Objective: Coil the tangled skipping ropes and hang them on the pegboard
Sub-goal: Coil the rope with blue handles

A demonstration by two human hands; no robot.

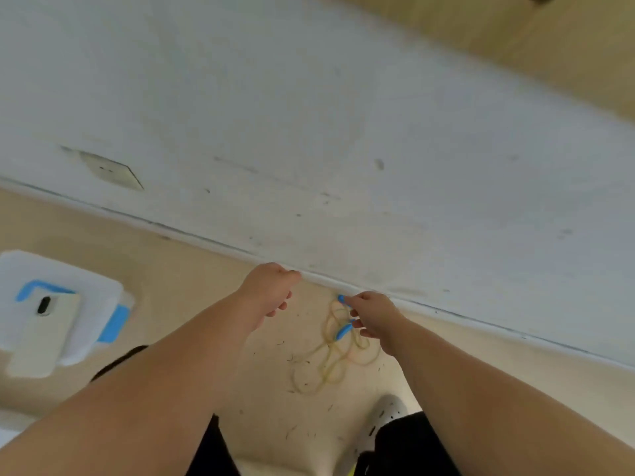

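A yellowish skipping rope point(330, 362) lies in a loose tangle on the beige floor close to the wall. Its blue handles point(343, 329) are up at my right hand point(372, 316), whose fingers curl round them just above the tangle. My left hand point(269, 290) hovers to the left of the rope with fingers loosely curled, holding nothing. No pegboard is in view.
A white wall point(343, 132) with a socket plate point(111, 170) meets the floor right behind the rope. A white and blue plastic box point(86, 304) with a phone point(44, 334) on it sits at the left. My white shoe point(385, 417) stands below the rope.
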